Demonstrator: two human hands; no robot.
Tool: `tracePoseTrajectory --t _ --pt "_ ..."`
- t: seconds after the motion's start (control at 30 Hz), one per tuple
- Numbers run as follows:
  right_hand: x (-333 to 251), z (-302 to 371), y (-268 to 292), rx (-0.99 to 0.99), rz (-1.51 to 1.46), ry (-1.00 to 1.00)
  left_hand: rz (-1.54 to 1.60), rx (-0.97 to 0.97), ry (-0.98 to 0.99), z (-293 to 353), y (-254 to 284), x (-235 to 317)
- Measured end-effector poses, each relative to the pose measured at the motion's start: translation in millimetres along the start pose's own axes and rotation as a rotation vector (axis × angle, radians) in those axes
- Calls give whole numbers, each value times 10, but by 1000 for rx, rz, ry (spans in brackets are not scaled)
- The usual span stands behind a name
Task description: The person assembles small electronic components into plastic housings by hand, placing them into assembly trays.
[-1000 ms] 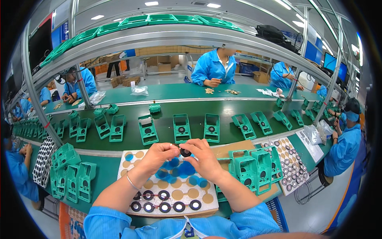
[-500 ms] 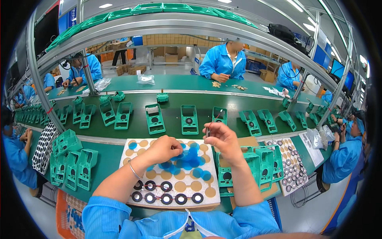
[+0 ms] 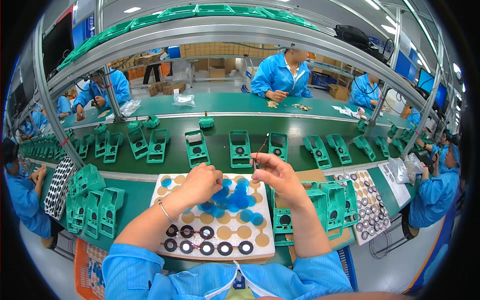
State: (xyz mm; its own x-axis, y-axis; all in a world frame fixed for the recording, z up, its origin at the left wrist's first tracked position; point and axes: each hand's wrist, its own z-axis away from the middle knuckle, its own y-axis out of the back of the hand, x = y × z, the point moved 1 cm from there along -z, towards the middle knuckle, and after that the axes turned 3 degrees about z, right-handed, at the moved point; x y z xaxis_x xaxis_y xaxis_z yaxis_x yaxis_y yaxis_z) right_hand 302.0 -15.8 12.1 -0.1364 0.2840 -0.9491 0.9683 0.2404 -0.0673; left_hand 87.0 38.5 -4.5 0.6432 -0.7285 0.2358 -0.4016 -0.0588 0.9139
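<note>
Black speaker disc [image 3: 255, 163], near the frame's centre, shows edge-on, long axis close to upright, its thin reddish lead [image 3: 262, 144] slanting up and right. The right hand [image 3: 280, 176] has its grip clamped on it; whether the left hand [image 3: 199, 183], curled beside blue discs [image 3: 238, 198], holds anything cannot be told.

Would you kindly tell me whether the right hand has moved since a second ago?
Yes: the right hand moved rightward and farther away, relative to the white sheet.
</note>
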Motion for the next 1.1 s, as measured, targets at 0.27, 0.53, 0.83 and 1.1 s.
tracePoseTrajectory --t 0.27,0.53,0.83,1.1 --pt "61 -28 42 266 29 198 542 255 401 -546 592 -832" --pt "35 -75 -36 362 277 368 277 -188 1041 -878 -579 -2648" --pt "242 -122 -28 374 577 270 986 19 1235 -1039 -818 -2406" --pt "248 -103 -7 459 751 511 1316 -188 644 -805 116 -1037"
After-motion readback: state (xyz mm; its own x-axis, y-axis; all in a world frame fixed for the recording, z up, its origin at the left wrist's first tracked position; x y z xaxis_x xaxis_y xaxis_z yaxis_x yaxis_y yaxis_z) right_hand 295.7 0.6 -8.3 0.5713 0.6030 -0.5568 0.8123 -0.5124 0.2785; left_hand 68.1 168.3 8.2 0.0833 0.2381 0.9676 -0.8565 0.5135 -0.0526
